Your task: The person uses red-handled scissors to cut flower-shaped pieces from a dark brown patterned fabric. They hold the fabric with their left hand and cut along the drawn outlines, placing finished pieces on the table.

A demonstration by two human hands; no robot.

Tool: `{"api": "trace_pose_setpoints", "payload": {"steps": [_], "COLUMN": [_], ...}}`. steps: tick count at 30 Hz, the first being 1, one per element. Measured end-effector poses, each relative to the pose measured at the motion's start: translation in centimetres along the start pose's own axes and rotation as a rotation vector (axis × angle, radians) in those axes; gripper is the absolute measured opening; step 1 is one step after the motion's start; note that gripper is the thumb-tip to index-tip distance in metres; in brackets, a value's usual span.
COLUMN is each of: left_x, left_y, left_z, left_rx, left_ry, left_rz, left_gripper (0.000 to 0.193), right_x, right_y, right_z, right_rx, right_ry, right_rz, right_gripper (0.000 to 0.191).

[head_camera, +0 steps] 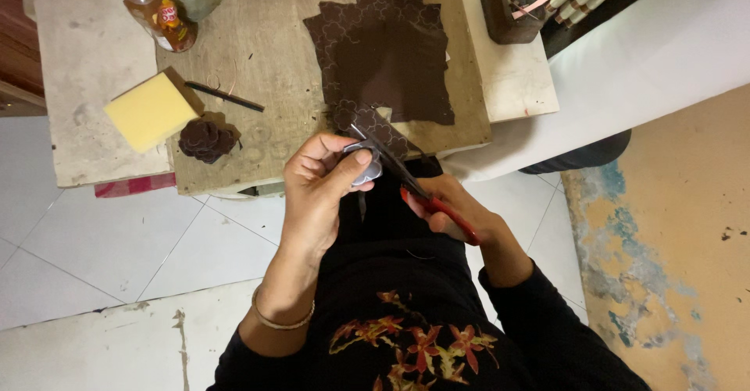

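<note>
Head view: we cut over our lap.
Left hand [316,184]: grip pinched on small brown fabric piece [366,164].
Right hand [453,213]: grip clamped on red-handled scissors [410,184].

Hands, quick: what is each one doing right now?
Left hand: closed on a small flower-shaped piece of dark fabric.
Right hand: closed on the red-handled scissors, blades at that piece.

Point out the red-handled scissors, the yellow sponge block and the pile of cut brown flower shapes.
red-handled scissors [406,174], head view, on the blades.
yellow sponge block [151,111], head view, top face.
pile of cut brown flower shapes [207,139], head view, top piece.
</note>
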State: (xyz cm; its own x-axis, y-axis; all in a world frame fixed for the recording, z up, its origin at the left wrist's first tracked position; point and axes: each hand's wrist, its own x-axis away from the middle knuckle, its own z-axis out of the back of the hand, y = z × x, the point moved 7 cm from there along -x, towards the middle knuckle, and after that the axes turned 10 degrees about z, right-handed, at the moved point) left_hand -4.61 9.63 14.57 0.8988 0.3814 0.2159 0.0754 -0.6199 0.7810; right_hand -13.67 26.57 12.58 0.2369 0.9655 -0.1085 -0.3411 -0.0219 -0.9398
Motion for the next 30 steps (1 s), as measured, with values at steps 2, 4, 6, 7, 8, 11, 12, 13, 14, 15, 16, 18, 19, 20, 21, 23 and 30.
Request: {"api": "trace_pose_setpoints", "payload": {"steps": [2,4,6,7,8,11,12,13,14,15,16,18,19,20,21,23,30], "left_x": [0.1,0.2,0.2,0.2,0.2,0.3,0.4,0.5,0.6,0.7,0.8,0.8,0.8,0.8,0.7,0.7,0.8], "left_y": [0.2,0.1,0.3,0.5,0.7,1.3,1.4,1.5,1.6,1.7,1.9,2.0,2.1,2.2,2.2,2.2,2.5], "left_z": [-0.3,-0.4,-0.5,-0.7,-0.8,-1.0,-1.1,-1.2,-1.2,-1.3,-1.4,-1.6,-1.6,-1.6,-1.6,-1.6,-1.8], "left_rx": [-0.003,-0.012,-0.016,-0.017,-0.018,0.004,-0.003,-0.011,-0.018,-0.024,-0.03,-0.046,-0.056,-0.066,-0.063,-0.055,-0.087], "left_ry": [0.009,0.055,0.062,0.044,0.025,-0.02,-0.019,-0.019,-0.019,-0.027,-0.035,-0.042,-0.039,-0.036,-0.043,-0.056,-0.063], "left_rz": [-0.05,-0.067,-0.091,-0.109,-0.128,-0.169,-0.17,-0.173,-0.175,-0.182,-0.189,-0.192,-0.19,-0.188,-0.179,-0.161,-0.166], "left_gripper": [0.008,0.01,0.012,0.013,0.014,0.02,0.022,0.023,0.025,0.026,0.026,0.028,0.028,0.029,0.029,0.03,0.034], "right_x": [-0.1,-0.3,-0.4,-0.4,-0.5,-0.4,-0.4,-0.4,-0.4,-0.3,-0.3,-0.1,-0.1,-0.1,0.0,0.0,0.2], "right_y": [-0.4,-0.6,-0.8,-0.9,-0.9,-1.1,-1.1,-1.1,-1.0,-0.9,-0.8,-0.5,-0.3,-0.2,-0.1,0.0,-0.2], "right_z": [0.0,-0.1,-0.3,-0.4,-0.4,-0.3,-0.2,-0.2,-0.1,-0.1,0.0,0.0,0.0,0.0,0.0,0.0,0.4], "right_rx": [0.006,0.018,0.027,0.019,0.012,-0.003,-0.007,-0.007,-0.007,-0.008,-0.012,-0.021,-0.015,-0.009,-0.003,-0.025,-0.025], "right_ry": [0.003,0.003,-0.003,-0.01,-0.016,-0.026,-0.029,-0.028,-0.025,-0.023,-0.019,-0.01,-0.01,-0.01,-0.009,-0.01,-0.001], "right_rz": [0.022,0.033,0.026,0.021,0.016,0.01,0.01,0.008,0.006,0.004,0.0,-0.008,-0.004,0.0,0.004,0.014,0.017], "right_gripper": [0.092,0.092,0.093,0.093,0.093,0.094,0.094,0.094,0.094,0.094,0.094,0.093,0.093,0.093,0.092,0.092,0.092]}}
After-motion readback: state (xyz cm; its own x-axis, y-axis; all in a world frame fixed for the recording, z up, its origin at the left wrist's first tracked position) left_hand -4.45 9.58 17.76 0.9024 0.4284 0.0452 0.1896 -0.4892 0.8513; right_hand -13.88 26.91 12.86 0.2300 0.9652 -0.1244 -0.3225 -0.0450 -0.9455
